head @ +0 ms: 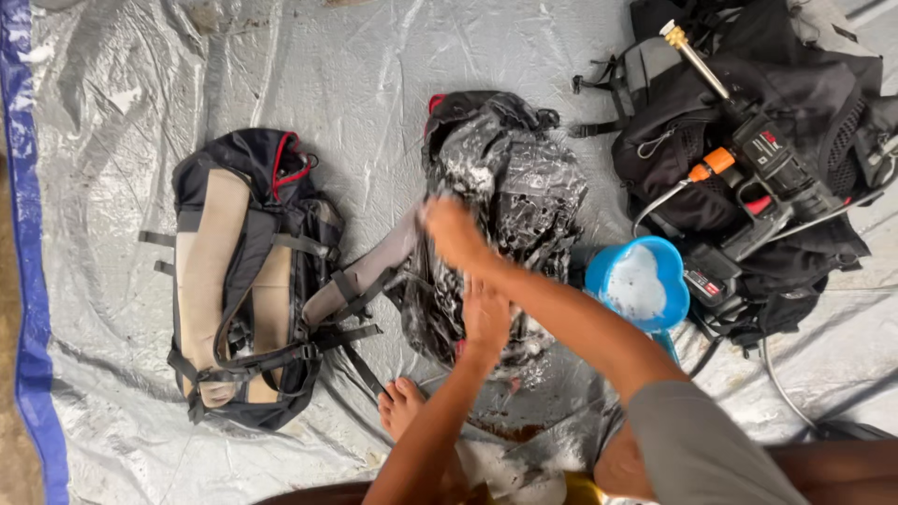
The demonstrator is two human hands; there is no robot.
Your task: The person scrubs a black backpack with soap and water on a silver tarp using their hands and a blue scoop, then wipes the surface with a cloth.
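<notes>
Soapy backpack [510,201] partly hidden under both hands [486,313].

A crinkled silver-grey tarp [393,56] covers nearly the whole frame beneath me, wet and glossy, catching soft daylight in its creases. Its blue edge [23,243] runs down the far left, and beyond it, at lower left, I see bare brownish ground [9,374].

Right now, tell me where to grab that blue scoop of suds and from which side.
Take the blue scoop by its handle, which seems to run down toward the person's leg, coming from that near side. The bowl is full of foam and sits upright, so lifting it level by the handle should keep it from spilling. The handle is mostly hidden.
</notes>
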